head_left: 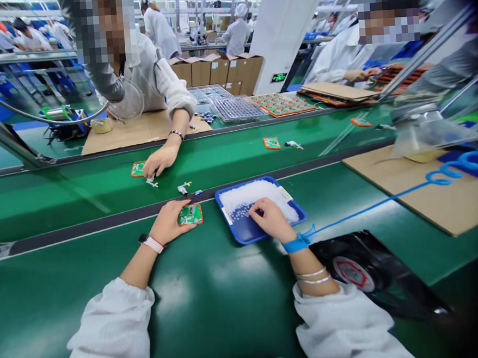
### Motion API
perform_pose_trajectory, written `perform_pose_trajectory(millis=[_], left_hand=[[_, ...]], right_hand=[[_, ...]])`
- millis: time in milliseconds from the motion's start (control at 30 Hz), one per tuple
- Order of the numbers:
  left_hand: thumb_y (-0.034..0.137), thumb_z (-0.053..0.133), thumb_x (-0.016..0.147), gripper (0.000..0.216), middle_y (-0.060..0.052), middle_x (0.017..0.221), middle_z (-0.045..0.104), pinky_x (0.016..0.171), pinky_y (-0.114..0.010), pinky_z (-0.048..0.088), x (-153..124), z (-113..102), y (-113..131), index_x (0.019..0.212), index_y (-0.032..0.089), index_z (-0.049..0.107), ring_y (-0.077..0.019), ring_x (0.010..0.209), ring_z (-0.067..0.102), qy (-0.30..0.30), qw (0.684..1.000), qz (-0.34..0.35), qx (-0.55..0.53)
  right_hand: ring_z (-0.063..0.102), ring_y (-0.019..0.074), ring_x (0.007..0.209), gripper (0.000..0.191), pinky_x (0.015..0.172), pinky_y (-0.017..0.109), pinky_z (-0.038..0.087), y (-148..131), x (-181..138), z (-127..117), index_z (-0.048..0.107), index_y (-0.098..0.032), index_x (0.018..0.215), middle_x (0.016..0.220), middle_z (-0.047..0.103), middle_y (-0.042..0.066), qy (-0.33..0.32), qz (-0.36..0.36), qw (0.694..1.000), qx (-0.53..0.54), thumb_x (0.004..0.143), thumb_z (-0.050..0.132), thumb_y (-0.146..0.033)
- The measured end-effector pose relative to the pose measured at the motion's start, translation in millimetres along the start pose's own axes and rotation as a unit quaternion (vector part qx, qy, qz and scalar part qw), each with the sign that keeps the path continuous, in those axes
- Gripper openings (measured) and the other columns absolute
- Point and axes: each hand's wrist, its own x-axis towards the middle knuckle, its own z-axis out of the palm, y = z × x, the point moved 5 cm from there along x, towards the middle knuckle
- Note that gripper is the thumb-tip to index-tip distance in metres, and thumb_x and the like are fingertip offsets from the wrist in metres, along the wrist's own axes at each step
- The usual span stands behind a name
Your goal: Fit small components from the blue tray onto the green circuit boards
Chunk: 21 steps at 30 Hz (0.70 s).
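Observation:
My left hand (pixel 171 222) grips a green circuit board (pixel 189 214) with an orange edge, fingers at its far side and thumb at the near side. To the right lies a blue tray (pixel 243 237) holding many small white pieces (pixel 260 191). Over the tray, my right hand (pixel 269 216) has its thumb and fingertips pinched together at the white pieces; whatever is between them is too small to make out. A small white connector with a yellow tip (pixel 183 189) rests just beyond my left hand, beside a small blue-and-silver part (pixel 199 192).
Across the bench, a co-worker's hand (pixel 160 158) reaches to another board (pixel 138 168) on the green belt (pixel 229 151). Farther right on it lies a third board (pixel 271 143). A blue coiled cord (pixel 371 203) runs from my right wrist past a black fan (pixel 368 268) and cardboard (pixel 437 198).

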Motion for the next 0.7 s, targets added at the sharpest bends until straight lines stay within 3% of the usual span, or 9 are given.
perform_pose_trajectory(millis=[233,533,700], left_hand=[[0.055,0.069,0.064,0.068,-0.009,0.112,0.058,0.09,-0.039,0.041,-20.1,-0.1,15.8,0.12,0.021,0.05,-0.0267,0.104,0.051,-0.007,1.0,-0.014,-0.021],[0.054,0.068,0.066,0.066,-0.009,0.113,0.056,0.09,-0.041,0.039,-75.2,3.8,54.5,0.121,0.023,0.047,-0.0275,0.107,0.048,-0.032,0.998,-0.033,-0.033],[0.055,0.066,0.068,0.064,-0.009,0.113,0.056,0.089,-0.04,0.038,-81.1,2.8,58.0,0.12,0.022,0.047,-0.0273,0.107,0.047,-0.04,0.998,-0.034,-0.031]], right_hand=[[0.05,0.0203,0.076,0.015,0.072,0.035,0.04,-3.2,0.8,1.9,0.054,-0.017,0.065,0.072,0.052,0.006,-0.031,-0.01,0.999,-0.022,0.078,0.047,-0.016],[0.051,0.0206,0.078,0.014,0.075,0.036,0.041,-2.7,3.3,2.8,0.053,-0.018,0.064,0.073,0.054,0.007,-0.051,-0.035,0.998,-0.019,0.076,0.048,-0.014],[0.051,0.0204,0.077,0.013,0.075,0.035,0.041,-4.8,5.4,3.9,0.053,-0.017,0.065,0.073,0.054,0.007,-0.068,-0.04,0.996,-0.029,0.076,0.047,-0.013]])
